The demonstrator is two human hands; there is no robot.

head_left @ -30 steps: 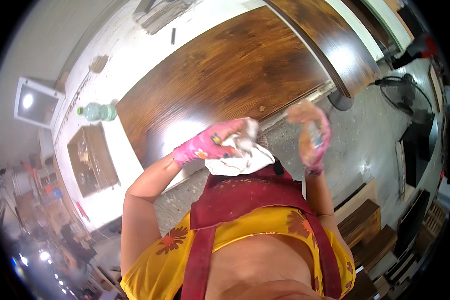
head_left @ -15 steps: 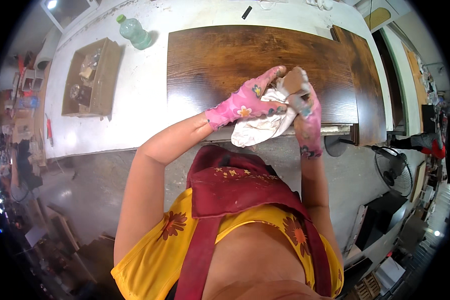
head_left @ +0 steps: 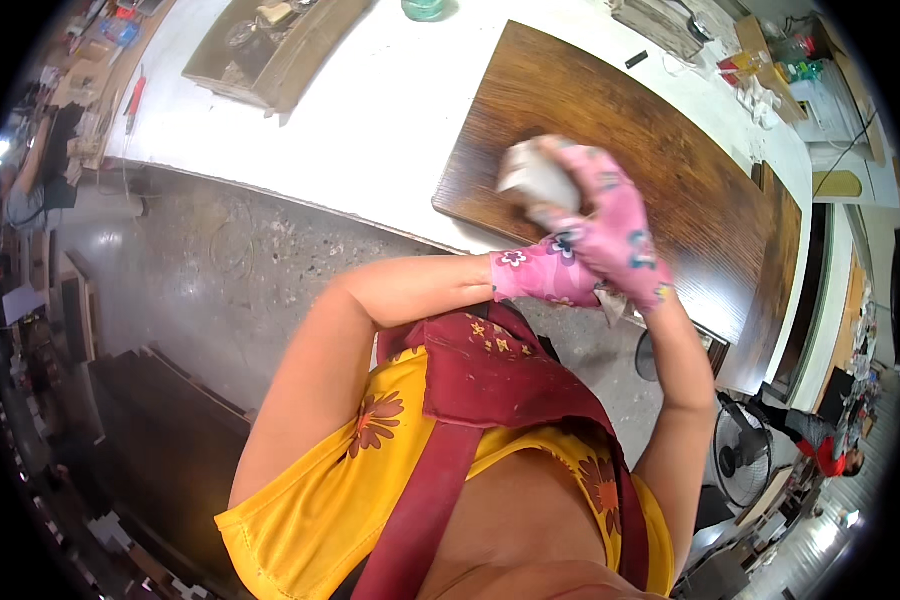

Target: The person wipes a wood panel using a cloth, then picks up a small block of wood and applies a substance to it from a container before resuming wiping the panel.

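Observation:
Both my hands wear pink flowered gloves. My right hand [head_left: 615, 220] is over the left part of a dark brown wood-grain board [head_left: 660, 150]. Its fingers close round a small pale block [head_left: 540, 180], smeared by motion, so its exact kind cannot be told. Under my right wrist, at the board's near edge, is my left hand [head_left: 550, 272]. A white cloth [head_left: 615, 305] pokes out at its finger end; most of the cloth and those fingers are hidden behind my right hand.
The board lies on a white worktable [head_left: 370, 140], with another brown board [head_left: 775, 290] at its right. A cardboard box [head_left: 280, 50] of odds and ends and a green bottle [head_left: 425, 8] stand at the far left. A black fan [head_left: 740, 455] stands on the floor to the right.
My view has turned, so the board appears tilted. My hands, which were together at the cloth, are crossed now: the right has moved left over the board with the block, the left is beneath it.

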